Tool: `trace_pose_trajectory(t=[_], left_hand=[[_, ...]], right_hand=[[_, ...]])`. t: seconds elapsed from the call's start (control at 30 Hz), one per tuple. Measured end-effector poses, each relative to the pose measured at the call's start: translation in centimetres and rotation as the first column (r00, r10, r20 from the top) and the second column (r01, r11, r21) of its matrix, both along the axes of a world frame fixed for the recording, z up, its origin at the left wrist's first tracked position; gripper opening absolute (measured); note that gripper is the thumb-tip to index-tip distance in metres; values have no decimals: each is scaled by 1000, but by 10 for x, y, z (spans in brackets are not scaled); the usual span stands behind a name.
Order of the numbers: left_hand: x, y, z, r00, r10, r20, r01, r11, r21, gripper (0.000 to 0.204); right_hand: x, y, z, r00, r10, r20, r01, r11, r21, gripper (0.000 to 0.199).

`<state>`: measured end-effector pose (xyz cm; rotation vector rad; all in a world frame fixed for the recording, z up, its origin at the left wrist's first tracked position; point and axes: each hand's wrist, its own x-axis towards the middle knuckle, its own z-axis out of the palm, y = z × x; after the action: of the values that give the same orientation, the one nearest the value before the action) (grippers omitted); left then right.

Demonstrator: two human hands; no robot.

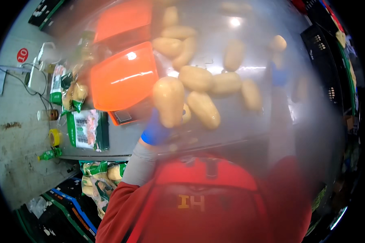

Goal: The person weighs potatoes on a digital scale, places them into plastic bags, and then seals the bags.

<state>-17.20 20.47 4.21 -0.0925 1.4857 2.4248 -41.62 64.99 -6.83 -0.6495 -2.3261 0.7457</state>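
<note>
My left hand (155,130), in a blue glove, is closed around the lower end of a pale tan butternut squash (168,99). Several more squash lie close by on the grey metal table (247,125), among them a long one (204,110) just right of that hand. Farther off to the right, my right hand (279,76), also blue-gloved, is blurred by haze. A pale squash end (278,43) sticks out beyond its fingers, which seem closed on it. Fine finger detail is hidden there.
An orange tray (125,79) stands left of the squash, with another orange tray (123,20) behind it. Printed green-and-white bags (85,128) lie at the left, near yellow tape (54,137) and a green bottle (50,154). A black crate (322,60) stands at the right.
</note>
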Motion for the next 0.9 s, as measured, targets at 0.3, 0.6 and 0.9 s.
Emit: trace_pose_trajectory(t=[0.3, 0.6, 0.9], left_hand=[[14, -21, 1, 981, 190, 44, -190, 982, 4, 41], [30, -36, 3, 968, 210, 134, -233, 954, 189, 54], [34, -58, 2, 974, 211, 86, -219, 971, 100, 58]], right_hand=[[-38, 78, -71, 930, -121, 346, 161, 983, -89, 85], [103, -105, 109, 793, 156, -589, -528, 659, -535, 69], [168, -168, 108, 773, 448, -450, -623, 397, -675, 70]])
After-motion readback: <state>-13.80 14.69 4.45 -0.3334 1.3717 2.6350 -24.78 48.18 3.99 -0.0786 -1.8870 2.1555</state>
